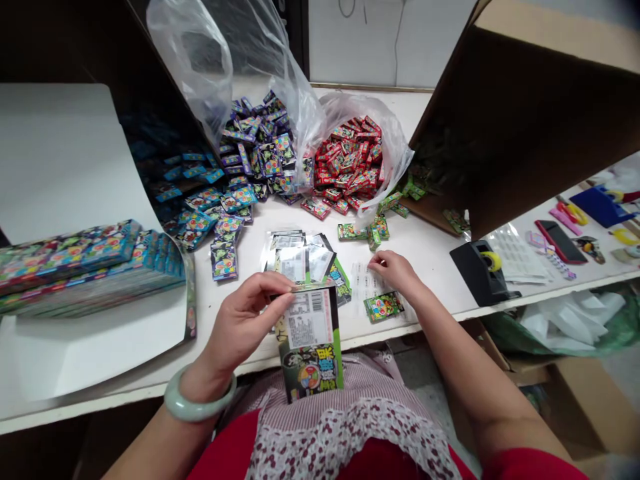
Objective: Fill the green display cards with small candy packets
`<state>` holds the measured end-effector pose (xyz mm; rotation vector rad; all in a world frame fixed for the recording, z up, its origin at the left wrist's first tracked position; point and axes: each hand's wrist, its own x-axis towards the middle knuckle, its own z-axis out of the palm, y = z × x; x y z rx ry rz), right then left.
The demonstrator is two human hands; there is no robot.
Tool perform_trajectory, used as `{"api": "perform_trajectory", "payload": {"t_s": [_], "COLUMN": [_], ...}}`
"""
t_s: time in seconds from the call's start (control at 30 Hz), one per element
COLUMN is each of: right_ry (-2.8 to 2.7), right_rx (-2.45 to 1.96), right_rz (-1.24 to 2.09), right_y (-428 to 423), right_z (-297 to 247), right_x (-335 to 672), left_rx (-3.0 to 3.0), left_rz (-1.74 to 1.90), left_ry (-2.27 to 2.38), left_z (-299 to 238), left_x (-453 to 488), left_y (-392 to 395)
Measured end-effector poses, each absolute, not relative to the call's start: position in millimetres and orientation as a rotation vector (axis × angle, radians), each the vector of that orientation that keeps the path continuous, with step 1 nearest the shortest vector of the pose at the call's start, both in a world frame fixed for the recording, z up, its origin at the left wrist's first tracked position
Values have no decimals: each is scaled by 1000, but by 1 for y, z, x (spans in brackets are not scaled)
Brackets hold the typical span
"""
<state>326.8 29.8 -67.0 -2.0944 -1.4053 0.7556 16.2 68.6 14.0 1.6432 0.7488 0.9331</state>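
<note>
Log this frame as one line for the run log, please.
left hand: holds black-and-green packet | right hand: touches printed sheet | nearby: red packets in plastic bag

A black tape dispenser (pixel 480 272) sits on the white table (pixel 430 297) (yellow tape loaded), near a dark phone (pixel 560 241) and yellow-handled scissors (pixel 577 213).

My left hand (pixel 243 325) pinches a green-and-black carton (pixel 310 341) by its top edge, the white barcode label showing just below the fingers. My right hand (pixel 397 272) rests its fingertips on a printed sheet (pixel 365 288), with a small green packet (pixel 383 307) just beneath them.
</note>
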Motion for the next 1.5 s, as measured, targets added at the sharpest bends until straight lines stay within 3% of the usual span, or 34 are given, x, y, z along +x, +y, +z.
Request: {"api": "perform_trajectory", "payload": {"t_s": [0.2,0.43,0.57,1.07,1.17,1.37,1.5], "right_ry": [-1297,-1431,-1744,-1729,-1636,-1165,-1055], "right_rx": [-1947,-1308,-1278,-1420,-1391,-1247,-1087], "right_rz": [1062,1242,1147,1297,1494,2191,2282], "right_y": [17,15,33,56,66,81,80], "right_z": [-54,52,85,61,51,34,23], "right_x": [337,276,230,214,218,210,215], "left_rx": [1639,1689,1711,1652,1678,1801,1876], "left_rz": [951,960,973,1024,1053,989,893], "left_ry": [708,657,658,694,656,685,764], "left_z": [15,13,14,7,5,7,7], "left_x": [18,23,22,24,23,22,18], "left_y": [66,62,61,64,64,65,75]}}
